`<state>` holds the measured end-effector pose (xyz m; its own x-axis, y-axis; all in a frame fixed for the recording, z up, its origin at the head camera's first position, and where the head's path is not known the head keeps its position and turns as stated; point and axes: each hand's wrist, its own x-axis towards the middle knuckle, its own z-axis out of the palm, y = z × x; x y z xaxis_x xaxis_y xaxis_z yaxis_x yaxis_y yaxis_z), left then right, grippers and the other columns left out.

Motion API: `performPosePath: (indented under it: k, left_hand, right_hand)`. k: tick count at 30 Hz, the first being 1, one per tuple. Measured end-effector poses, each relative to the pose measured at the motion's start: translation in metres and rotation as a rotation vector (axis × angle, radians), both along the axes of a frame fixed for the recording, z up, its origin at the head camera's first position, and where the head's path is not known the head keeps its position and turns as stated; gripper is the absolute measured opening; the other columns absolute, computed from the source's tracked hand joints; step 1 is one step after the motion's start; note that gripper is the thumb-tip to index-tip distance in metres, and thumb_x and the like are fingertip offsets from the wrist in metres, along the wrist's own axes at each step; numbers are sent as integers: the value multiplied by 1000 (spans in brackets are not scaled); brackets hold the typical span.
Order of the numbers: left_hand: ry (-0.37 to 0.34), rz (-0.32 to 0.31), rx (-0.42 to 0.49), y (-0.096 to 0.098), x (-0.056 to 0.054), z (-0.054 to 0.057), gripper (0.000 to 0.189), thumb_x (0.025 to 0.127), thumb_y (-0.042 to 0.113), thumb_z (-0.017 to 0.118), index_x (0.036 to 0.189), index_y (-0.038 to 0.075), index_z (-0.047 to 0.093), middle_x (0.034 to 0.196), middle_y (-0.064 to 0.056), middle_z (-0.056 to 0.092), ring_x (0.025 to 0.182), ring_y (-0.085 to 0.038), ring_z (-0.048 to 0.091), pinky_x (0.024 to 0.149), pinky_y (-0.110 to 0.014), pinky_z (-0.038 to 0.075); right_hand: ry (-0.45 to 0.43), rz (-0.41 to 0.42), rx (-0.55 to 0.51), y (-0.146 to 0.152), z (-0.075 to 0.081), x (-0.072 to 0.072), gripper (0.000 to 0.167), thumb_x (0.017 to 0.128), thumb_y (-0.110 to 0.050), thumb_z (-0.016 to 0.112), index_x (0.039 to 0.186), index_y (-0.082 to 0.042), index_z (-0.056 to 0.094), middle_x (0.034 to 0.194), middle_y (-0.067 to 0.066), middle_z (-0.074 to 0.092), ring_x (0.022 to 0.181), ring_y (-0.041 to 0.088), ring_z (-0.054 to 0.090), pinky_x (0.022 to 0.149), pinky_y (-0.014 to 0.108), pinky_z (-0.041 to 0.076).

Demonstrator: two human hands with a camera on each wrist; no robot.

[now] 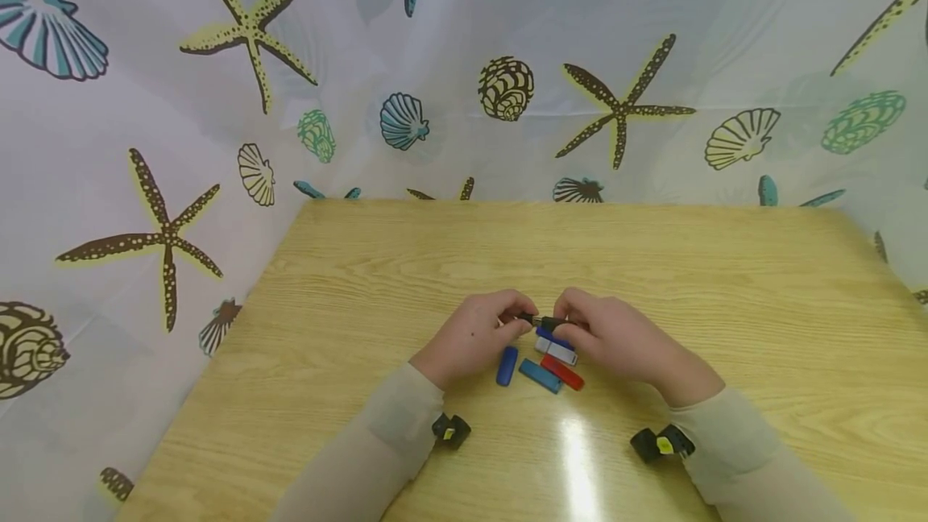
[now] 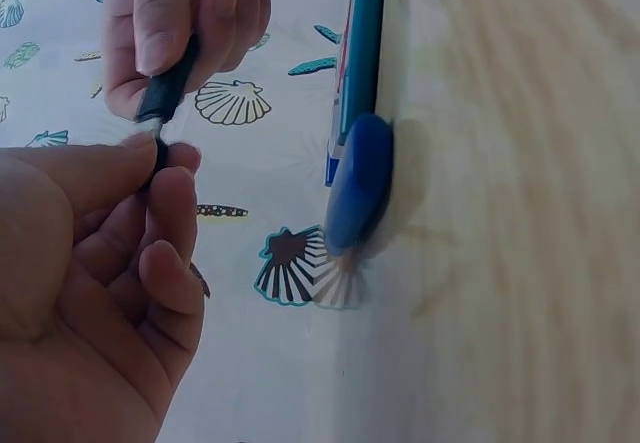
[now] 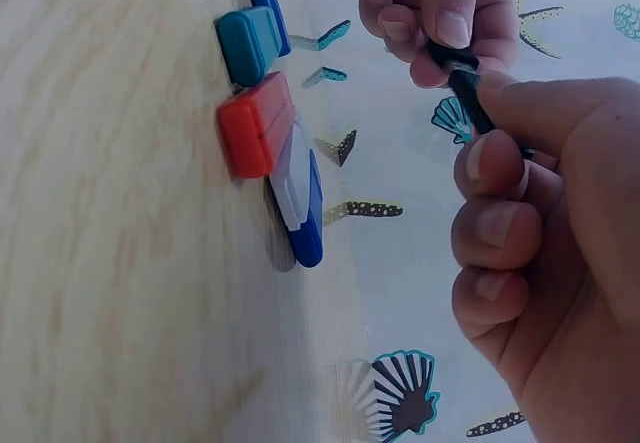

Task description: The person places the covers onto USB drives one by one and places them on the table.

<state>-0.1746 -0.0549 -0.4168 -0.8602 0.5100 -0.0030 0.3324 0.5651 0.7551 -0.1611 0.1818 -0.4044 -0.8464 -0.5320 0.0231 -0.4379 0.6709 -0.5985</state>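
Observation:
A black USB flash drive [image 1: 554, 323] is between both hands, a bit of its metal plug showing. My left hand [image 1: 478, 333] pinches the short black cap [image 2: 158, 163] between thumb and fingers. The drive's longer black body [image 3: 470, 101] is pinched by my right hand [image 1: 616, 337]. Metal glints in the narrow gap between body and cap, and the fingers hide much of both. Just below the hands lie a white flash drive [image 1: 555, 351], a red one [image 1: 562, 372], a teal one [image 1: 540, 375] and a dark blue one [image 1: 507, 366]. Another blue one [image 1: 554, 337] lies against the white one.
The wooden table [image 1: 362, 264] runs back to a white curtain [image 1: 464, 151] printed with shells and starfish. Black wrist cameras are strapped at both sleeves. A bright light reflection lies on the near part of the table.

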Motion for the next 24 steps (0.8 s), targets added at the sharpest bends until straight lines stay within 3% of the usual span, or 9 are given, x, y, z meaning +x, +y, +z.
performPosePath:
  k: [6,12,17,20,24]
  left_hand:
    - [-31,-37,46,4,3,4,14,101,23,65,115,22,68,96,12,69,81,-8,62,77,-27,51]
    - [-67,-48,43,10,7,8,29,102,21,64,131,22,62,96,12,69,80,-11,65,76,-26,52]
    - [-32,-45,5,17,6,10,26,102,25,63,128,23,63,99,13,67,84,-7,62,76,-26,51]
    - [5,-14,-25,18,7,9,26,102,27,64,128,22,64,104,14,66,85,-5,60,71,-25,52]
    - [39,82,-29,15,8,3,26,102,27,64,127,20,64,110,13,64,84,-6,58,67,-25,51]
  right_hand:
    - [0,16,-36,-1,0,1,6,103,-22,62,104,-19,57,78,-5,65,62,10,49,58,28,41]
    - [2,40,-48,-2,-2,4,8,102,-22,63,100,-19,56,74,-6,65,56,8,45,54,27,39]
    - [11,-13,-52,3,-1,4,6,102,-23,63,103,-20,57,74,-7,62,56,9,45,55,28,39]
    - [7,-77,-36,5,-2,3,6,102,-24,62,104,-19,58,71,-6,56,56,11,45,54,29,38]
    - [-20,-162,42,5,-9,0,11,102,-26,61,105,-16,58,68,-4,52,57,15,47,54,32,38]
